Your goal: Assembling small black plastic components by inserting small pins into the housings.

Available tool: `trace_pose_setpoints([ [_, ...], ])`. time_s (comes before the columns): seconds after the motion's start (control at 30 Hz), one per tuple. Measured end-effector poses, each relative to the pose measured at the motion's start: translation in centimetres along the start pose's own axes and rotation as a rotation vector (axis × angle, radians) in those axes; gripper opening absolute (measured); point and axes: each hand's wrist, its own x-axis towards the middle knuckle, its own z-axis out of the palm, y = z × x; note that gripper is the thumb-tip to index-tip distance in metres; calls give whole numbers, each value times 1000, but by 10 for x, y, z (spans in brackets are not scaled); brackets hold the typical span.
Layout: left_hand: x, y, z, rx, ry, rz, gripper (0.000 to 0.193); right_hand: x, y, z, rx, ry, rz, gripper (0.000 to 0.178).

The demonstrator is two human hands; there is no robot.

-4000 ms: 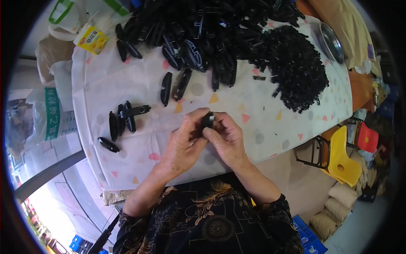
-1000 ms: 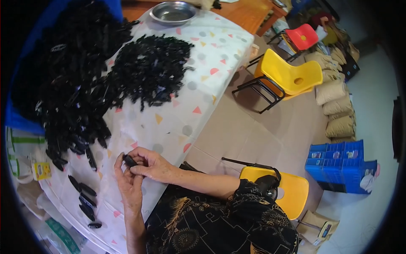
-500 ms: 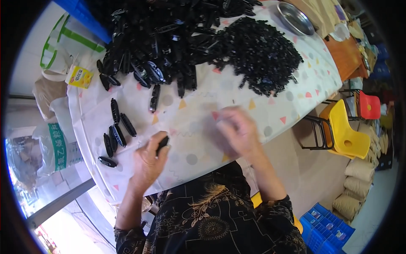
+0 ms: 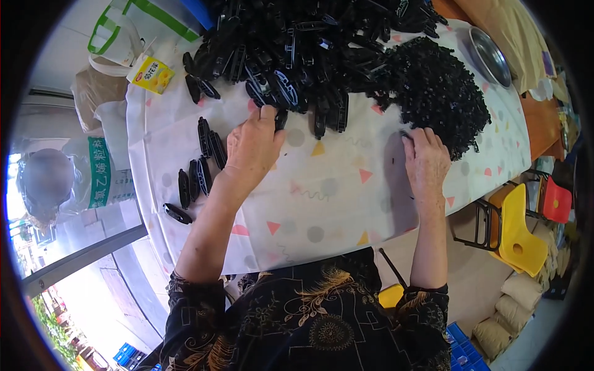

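My left hand (image 4: 255,147) reaches to the near edge of a heap of long black plastic parts (image 4: 260,49). Its thumb and fingers close round one narrow black part (image 4: 281,117), partly hidden by the fingers. At the near side of a mound of small black pieces (image 4: 442,86), my right hand (image 4: 428,159) has its fingertips pinched together on a small dark piece (image 4: 405,134). Left of my left forearm, several long black parts (image 4: 202,176) lie apart from the heap on the patterned white tablecloth (image 4: 322,210).
A round metal dish (image 4: 490,57) stands at the far right of the table. At the far left are a yellow box (image 4: 150,75) and a white container with a green rim (image 4: 111,37). Yellow (image 4: 523,232) and red (image 4: 556,199) chairs stand beyond the right edge.
My left hand has moved away from me to the heap's edge. My right hand has gone right and away to the mound of small pieces. The whole view has shifted.
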Motion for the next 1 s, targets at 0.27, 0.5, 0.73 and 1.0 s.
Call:
trace_pose_setpoints([
  [0.27, -27, 6, -5, -118, -60, -70, 20, -35, -15, 10, 334, 222, -269, 18],
  [0.5, -80, 29, 1, -1323, -283, -277, 26, -79, -55, -12, 669, 313, -237, 22],
  [0.73, -110, 65, 1, -1565, -471, -396, 32, -103, -71, -27, 745, 401, -281, 27],
  [1.0, -119, 86, 12, -1535, -466, -330, 48, -113, -86, -37, 862, 408, -217, 30],
])
